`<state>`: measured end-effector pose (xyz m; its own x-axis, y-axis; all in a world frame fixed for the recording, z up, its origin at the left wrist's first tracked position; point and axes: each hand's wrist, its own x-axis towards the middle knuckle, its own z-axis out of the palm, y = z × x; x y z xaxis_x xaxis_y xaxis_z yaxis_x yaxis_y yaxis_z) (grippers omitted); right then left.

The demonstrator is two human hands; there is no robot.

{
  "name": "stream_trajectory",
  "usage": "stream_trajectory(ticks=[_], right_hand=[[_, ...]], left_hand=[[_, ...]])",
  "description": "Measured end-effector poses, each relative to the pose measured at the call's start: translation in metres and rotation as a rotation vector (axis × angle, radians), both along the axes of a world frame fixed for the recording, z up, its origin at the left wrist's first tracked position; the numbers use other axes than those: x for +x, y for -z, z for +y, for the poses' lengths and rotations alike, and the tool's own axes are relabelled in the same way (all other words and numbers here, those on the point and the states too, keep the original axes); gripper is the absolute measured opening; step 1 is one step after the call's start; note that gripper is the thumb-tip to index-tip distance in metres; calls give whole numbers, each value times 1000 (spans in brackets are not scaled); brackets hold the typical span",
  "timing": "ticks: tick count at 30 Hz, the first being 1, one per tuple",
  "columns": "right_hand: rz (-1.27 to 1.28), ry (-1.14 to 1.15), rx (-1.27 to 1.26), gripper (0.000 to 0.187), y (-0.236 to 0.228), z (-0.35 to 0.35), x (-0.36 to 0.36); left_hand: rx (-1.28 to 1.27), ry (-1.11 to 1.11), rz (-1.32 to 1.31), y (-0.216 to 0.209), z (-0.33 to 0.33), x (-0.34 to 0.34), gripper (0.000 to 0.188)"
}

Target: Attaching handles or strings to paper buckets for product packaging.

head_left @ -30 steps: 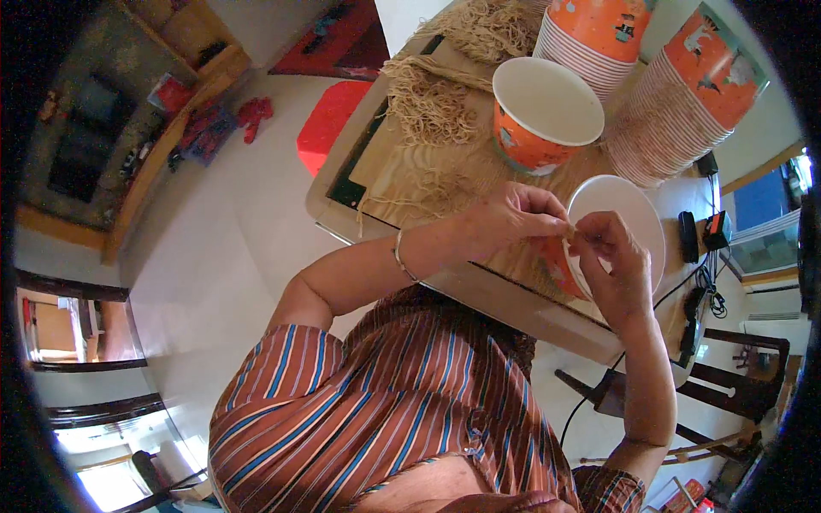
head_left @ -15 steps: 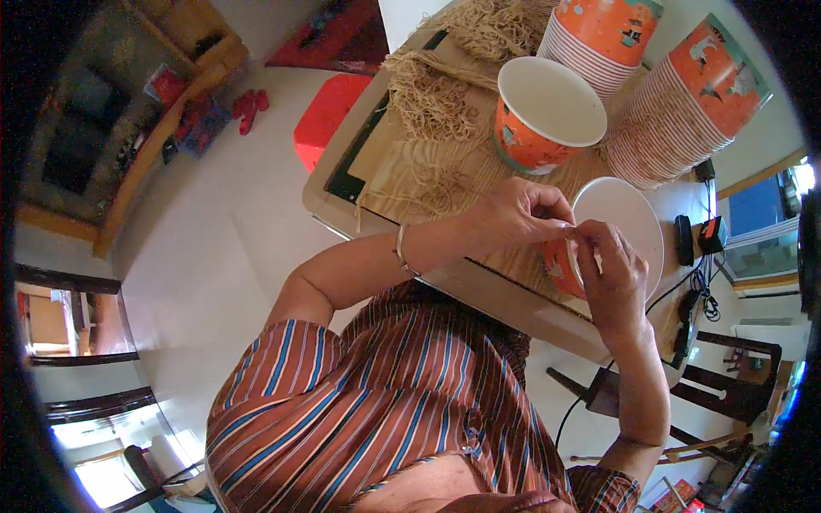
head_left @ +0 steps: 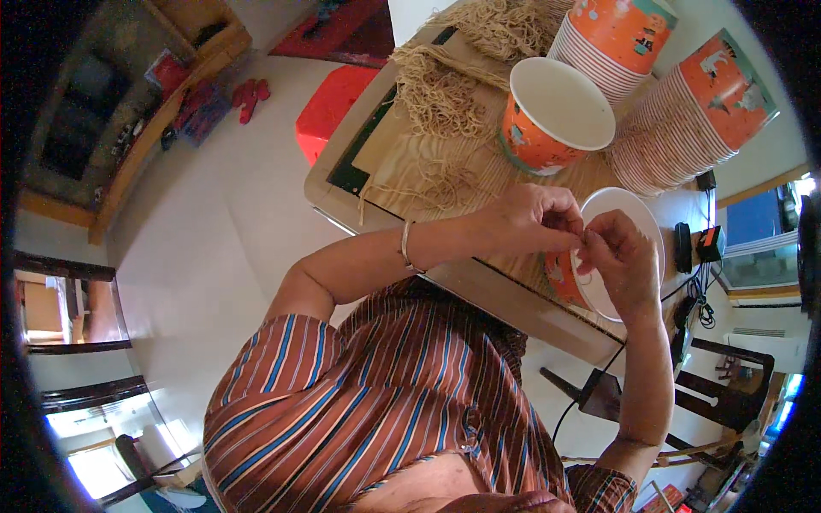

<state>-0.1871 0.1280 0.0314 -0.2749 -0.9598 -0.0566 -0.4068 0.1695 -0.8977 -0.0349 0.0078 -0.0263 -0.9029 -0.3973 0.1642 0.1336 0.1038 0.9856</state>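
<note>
My left hand [head_left: 537, 221] and my right hand [head_left: 629, 263] meet fingertip to fingertip, both pinched. Whatever lies between the fingers is too small to make out. Right beneath them an orange paper tub [head_left: 563, 280] with a white rim leans toward me at the table's near edge, partly covered by my right hand. Just beyond the hands stands a second orange and green paper tub [head_left: 534, 144], upright, its white inside showing. Loose tan strings [head_left: 445, 184] lie on the table to the left of that tub.
Bundles of tan string [head_left: 436, 98] lie at the table's far left. Two tall stacks of nested tubs, one at the back [head_left: 620, 38] and one at the right [head_left: 701, 111], border the work area. Black cables [head_left: 705, 295] hang by the right edge; a red stool [head_left: 329, 111] stands left.
Both hands have shifted slightly down and to the right in the picture, still together. The right fingers are curled more tightly. The table things appear slightly shifted in the view.
</note>
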Motion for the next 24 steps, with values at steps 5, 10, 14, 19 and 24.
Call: stream_trajectory(ticks=[5,10,14,19,24], right_hand=[[-124,-58,105,10,-11,-4,-10],[-356,-30,234,10,-12,-7,-17],[-574,1,243,9,-15,-5,-27],[-423,58,70,11,-12,1,-16],[-114,10,-51,13,0,13,-4]], left_hand=[[-41,-24,-25,-1,1,-2,16],[46,-16,5,2,3,-3,14],[27,-7,62,8,2,-6,15],[140,-7,31,10,3,-6,13],[197,13,4,4,5,-6,12]])
